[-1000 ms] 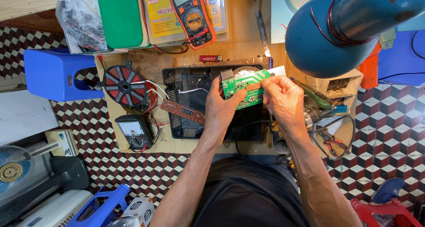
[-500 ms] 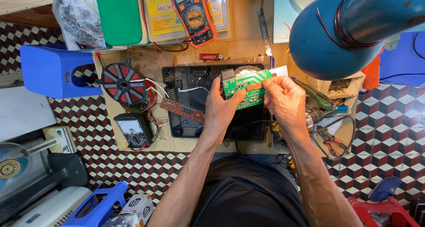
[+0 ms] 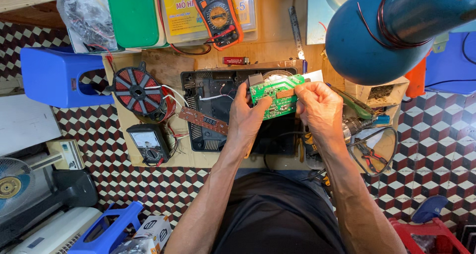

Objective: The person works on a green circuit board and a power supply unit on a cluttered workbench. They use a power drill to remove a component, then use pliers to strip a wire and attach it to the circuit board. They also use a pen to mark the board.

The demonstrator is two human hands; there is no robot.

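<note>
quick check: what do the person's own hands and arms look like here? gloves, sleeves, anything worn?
Both are bare: the left hand and right hand have no gloves, and no ring, watch or band shows on either. The forearms are uncovered from wrist to the bottom of the frame, with no sleeve visible. The only clothing in view is a dark garment over the torso and lap.

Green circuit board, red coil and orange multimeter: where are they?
Green circuit board (image 3: 273,96), head view, middle of its face.
Red coil (image 3: 136,88), head view, its windings.
Orange multimeter (image 3: 217,15), head view, its dial.
</note>
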